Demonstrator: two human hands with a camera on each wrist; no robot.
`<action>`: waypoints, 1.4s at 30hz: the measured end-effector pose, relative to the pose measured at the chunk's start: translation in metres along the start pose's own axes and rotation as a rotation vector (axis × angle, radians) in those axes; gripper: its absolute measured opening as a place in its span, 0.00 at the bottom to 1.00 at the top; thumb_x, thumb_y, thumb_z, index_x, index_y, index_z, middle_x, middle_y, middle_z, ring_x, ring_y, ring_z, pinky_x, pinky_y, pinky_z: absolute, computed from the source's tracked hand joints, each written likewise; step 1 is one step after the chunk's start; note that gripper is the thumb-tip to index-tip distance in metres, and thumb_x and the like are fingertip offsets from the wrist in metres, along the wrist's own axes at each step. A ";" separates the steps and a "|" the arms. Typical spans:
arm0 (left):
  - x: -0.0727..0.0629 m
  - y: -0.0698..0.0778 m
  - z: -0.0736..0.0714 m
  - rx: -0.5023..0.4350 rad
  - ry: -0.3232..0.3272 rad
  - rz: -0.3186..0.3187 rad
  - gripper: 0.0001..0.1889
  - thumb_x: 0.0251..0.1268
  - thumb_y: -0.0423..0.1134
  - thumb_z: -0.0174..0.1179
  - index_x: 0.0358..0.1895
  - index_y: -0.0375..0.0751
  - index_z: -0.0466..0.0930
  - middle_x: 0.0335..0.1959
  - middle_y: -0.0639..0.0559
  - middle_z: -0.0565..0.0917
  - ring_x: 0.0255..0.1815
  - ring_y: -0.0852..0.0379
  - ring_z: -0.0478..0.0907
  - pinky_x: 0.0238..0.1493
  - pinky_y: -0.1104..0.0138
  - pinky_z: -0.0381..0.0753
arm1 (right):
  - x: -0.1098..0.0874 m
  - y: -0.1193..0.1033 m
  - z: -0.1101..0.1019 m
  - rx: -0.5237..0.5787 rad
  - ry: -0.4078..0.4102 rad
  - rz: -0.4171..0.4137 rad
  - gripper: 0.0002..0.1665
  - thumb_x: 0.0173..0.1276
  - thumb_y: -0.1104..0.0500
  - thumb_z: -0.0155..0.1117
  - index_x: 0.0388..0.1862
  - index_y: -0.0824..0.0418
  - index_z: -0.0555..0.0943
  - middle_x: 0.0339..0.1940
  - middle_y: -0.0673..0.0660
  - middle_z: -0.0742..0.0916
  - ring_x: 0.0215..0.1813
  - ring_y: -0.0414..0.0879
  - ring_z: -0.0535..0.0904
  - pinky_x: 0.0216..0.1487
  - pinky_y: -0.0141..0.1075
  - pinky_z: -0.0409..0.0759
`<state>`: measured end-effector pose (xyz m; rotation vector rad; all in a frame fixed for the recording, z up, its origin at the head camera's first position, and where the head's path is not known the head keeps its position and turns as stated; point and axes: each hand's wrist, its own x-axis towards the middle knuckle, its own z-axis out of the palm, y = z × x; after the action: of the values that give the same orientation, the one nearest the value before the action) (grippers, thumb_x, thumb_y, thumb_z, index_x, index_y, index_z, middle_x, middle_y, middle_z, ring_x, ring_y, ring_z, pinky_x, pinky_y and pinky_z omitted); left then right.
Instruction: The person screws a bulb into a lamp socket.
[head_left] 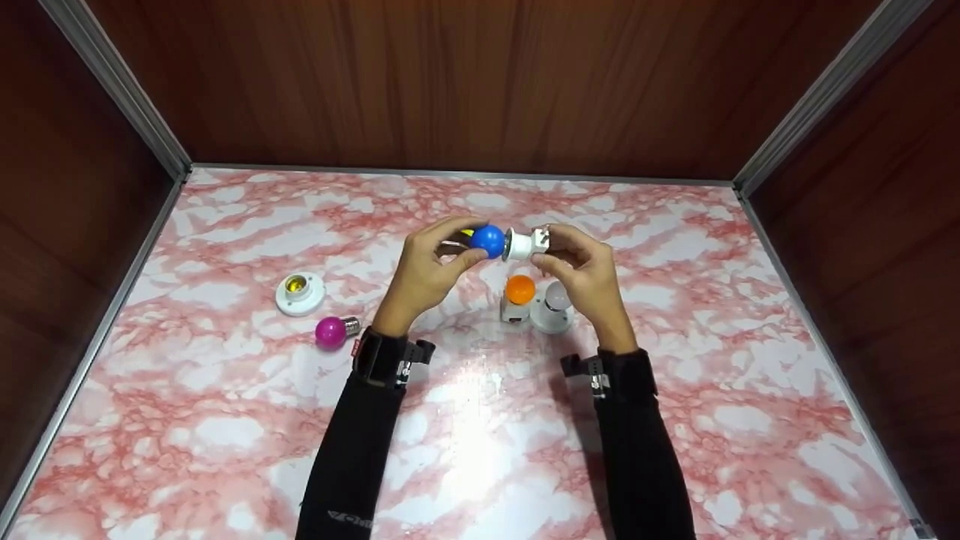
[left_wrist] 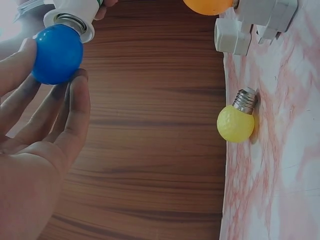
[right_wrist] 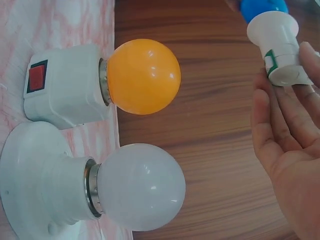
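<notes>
1. The blue bulb (head_left: 488, 241) sat above the centre of the head view, its metal base at the mouth of the white plug-in lampholder (head_left: 519, 245).
2. The left hand (head_left: 426, 274) pinched the globe; the right hand (head_left: 590, 271) pinched the lampholder.
3. Seating it well probably called for aligned axes and light turning.
4. Right of centre, a switched socket (head_left: 516, 313) held an orange bulb (head_left: 520, 289), a round socket (head_left: 552, 322) a white bulb (head_left: 557, 295).
5. At centre left, a round lampholder (head_left: 308, 301) showed its brass-coloured inside.
</notes>
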<state>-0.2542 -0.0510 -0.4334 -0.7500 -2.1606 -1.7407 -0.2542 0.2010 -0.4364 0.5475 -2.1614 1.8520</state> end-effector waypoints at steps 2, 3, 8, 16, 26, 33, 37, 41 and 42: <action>0.000 0.000 0.000 -0.007 -0.003 0.008 0.23 0.69 0.38 0.72 0.64 0.33 0.84 0.60 0.38 0.89 0.55 0.44 0.89 0.59 0.58 0.92 | 0.000 0.000 0.000 -0.004 -0.001 0.000 0.21 0.66 0.73 0.73 0.58 0.73 0.85 0.41 0.43 0.92 0.38 0.41 0.85 0.39 0.28 0.87; 0.000 0.000 0.000 -0.013 -0.005 0.013 0.22 0.69 0.38 0.72 0.64 0.33 0.84 0.60 0.38 0.89 0.55 0.43 0.89 0.59 0.59 0.92 | 0.000 0.000 0.000 -0.006 -0.004 0.003 0.20 0.67 0.73 0.73 0.58 0.73 0.85 0.41 0.42 0.92 0.37 0.40 0.85 0.39 0.27 0.86; 0.000 -0.001 0.000 -0.037 -0.015 0.050 0.22 0.68 0.36 0.72 0.63 0.33 0.85 0.60 0.38 0.88 0.56 0.40 0.88 0.59 0.63 0.91 | 0.000 0.001 -0.001 -0.018 -0.013 0.033 0.18 0.71 0.69 0.71 0.58 0.71 0.86 0.39 0.43 0.92 0.34 0.40 0.83 0.39 0.29 0.85; 0.000 0.000 0.000 -0.034 -0.014 0.044 0.24 0.68 0.35 0.73 0.65 0.34 0.83 0.63 0.38 0.87 0.58 0.44 0.87 0.62 0.59 0.91 | 0.000 0.001 0.001 -0.033 -0.014 0.026 0.18 0.73 0.68 0.70 0.59 0.71 0.85 0.39 0.46 0.91 0.33 0.40 0.81 0.37 0.28 0.83; 0.000 -0.002 0.003 0.054 -0.011 -0.067 0.24 0.74 0.43 0.69 0.68 0.39 0.81 0.60 0.41 0.89 0.56 0.47 0.89 0.56 0.57 0.92 | 0.000 0.001 0.003 -0.016 0.007 -0.074 0.21 0.65 0.75 0.73 0.57 0.70 0.86 0.50 0.53 0.92 0.45 0.43 0.89 0.43 0.30 0.90; 0.000 -0.001 0.002 0.098 -0.004 -0.093 0.22 0.74 0.45 0.69 0.65 0.40 0.84 0.57 0.43 0.91 0.54 0.51 0.89 0.53 0.62 0.91 | 0.000 0.002 0.004 -0.029 -0.016 -0.111 0.21 0.63 0.74 0.76 0.56 0.68 0.87 0.53 0.57 0.92 0.50 0.44 0.90 0.53 0.32 0.91; 0.000 0.001 0.002 0.092 -0.005 -0.083 0.22 0.74 0.44 0.69 0.66 0.40 0.83 0.57 0.41 0.91 0.54 0.49 0.90 0.54 0.63 0.91 | 0.000 0.001 0.003 -0.019 -0.015 -0.101 0.21 0.62 0.74 0.76 0.56 0.69 0.88 0.51 0.49 0.93 0.49 0.44 0.90 0.49 0.31 0.91; 0.000 0.001 0.001 0.084 -0.006 -0.067 0.22 0.74 0.43 0.69 0.66 0.39 0.83 0.57 0.41 0.91 0.55 0.49 0.90 0.55 0.62 0.92 | 0.000 0.000 0.003 -0.020 -0.014 -0.084 0.21 0.62 0.73 0.77 0.55 0.70 0.87 0.49 0.47 0.93 0.47 0.44 0.90 0.46 0.31 0.90; 0.000 0.001 0.001 0.081 -0.006 -0.063 0.22 0.74 0.43 0.69 0.66 0.38 0.83 0.57 0.41 0.91 0.55 0.49 0.90 0.55 0.62 0.92 | 0.000 -0.001 0.004 -0.021 -0.013 -0.078 0.21 0.63 0.73 0.76 0.55 0.70 0.87 0.48 0.48 0.93 0.46 0.44 0.90 0.45 0.31 0.90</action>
<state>-0.2533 -0.0498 -0.4330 -0.6746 -2.2672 -1.6709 -0.2537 0.1975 -0.4366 0.6317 -2.1339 1.7882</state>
